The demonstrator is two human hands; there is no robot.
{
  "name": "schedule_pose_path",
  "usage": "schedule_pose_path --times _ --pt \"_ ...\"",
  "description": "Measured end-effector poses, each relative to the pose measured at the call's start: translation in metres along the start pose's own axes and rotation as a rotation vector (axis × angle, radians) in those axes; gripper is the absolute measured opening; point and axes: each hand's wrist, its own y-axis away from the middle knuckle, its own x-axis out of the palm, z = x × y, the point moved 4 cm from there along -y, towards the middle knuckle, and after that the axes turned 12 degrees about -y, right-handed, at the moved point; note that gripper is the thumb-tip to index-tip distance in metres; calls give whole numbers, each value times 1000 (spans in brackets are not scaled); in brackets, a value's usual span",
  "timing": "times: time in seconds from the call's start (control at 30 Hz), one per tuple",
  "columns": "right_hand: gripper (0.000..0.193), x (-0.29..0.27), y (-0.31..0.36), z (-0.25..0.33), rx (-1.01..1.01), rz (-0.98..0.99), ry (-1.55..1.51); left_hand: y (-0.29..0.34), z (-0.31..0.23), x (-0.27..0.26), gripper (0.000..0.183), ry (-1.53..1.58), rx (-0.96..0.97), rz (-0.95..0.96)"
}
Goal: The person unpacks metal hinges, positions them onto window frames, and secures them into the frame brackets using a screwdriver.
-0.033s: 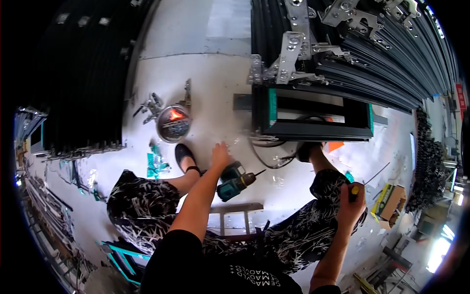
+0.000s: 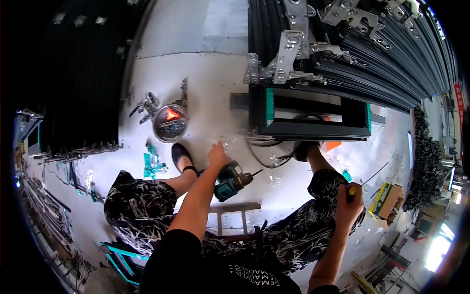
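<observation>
My left hand (image 2: 218,155) reaches down just beyond a teal cordless drill (image 2: 231,185), fingers stretched out and nothing visible in them. The drill lies on the floor between my feet, its bit pointing right; my forearm passes along its left side. In my right hand (image 2: 350,203), over my right knee, is a screwdriver (image 2: 351,192) with a yellow and black handle. Its long thin shaft slants up and to the right. Ahead, a dark rectangular metal frame (image 2: 313,131) with green tape on its ends lies near my right foot.
A round metal bowl (image 2: 170,132) of small fasteners stands beyond my left foot, with metal hinges (image 2: 145,109) beside it. Dark frames with metal brackets (image 2: 286,56) are stacked ahead right. More dark profiles (image 2: 83,98) stand left. An open cardboard box (image 2: 388,203) sits at right.
The whole view has shifted slightly, with the scene sliding a little to the left. Both hands keep nearly the same places, and the screwdriver stays in my right hand.
</observation>
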Motion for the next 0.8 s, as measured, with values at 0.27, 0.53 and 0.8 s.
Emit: schedule_pose_path --times 0.27,0.53,0.8 --pt "16 0 -2 11 -24 9 -53 -36 20 -49 17 108 201 -71" --pt "13 3 6 25 -39 69 -434 41 20 -209 30 905 94 338" --pt "13 -1 23 26 -75 108 -499 95 61 -244 21 1310 -99 129"
